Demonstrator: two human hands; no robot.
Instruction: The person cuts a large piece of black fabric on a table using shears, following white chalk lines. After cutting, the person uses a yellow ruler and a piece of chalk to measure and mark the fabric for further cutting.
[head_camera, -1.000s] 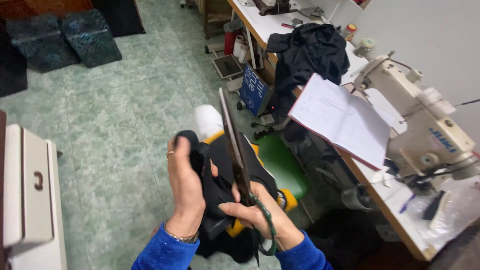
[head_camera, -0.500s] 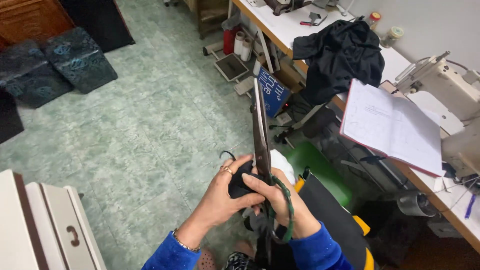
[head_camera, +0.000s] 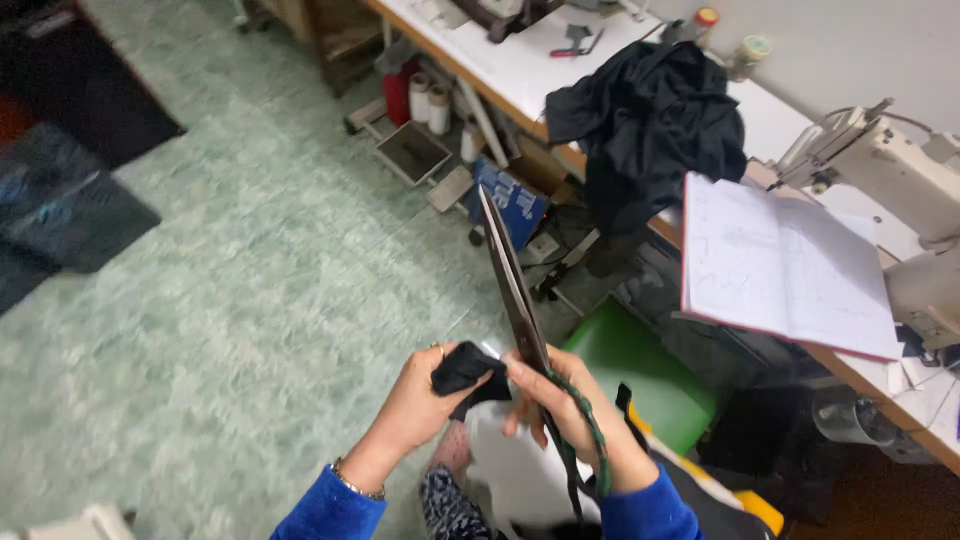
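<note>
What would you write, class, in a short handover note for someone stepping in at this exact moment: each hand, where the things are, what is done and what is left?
Left hand: pinching a small piece of black fabric at lap height.
Right hand: gripping large tailor's scissors by the green-wrapped handles, blades closed and pointing up and away, beside the fabric.
Nearby: open notebook and a heap of black cloth on the worktable, with a sewing machine behind.
Done: fabric and scissors are in hand.
Left: no cut visible yet; the blades are not on the fabric.
</note>
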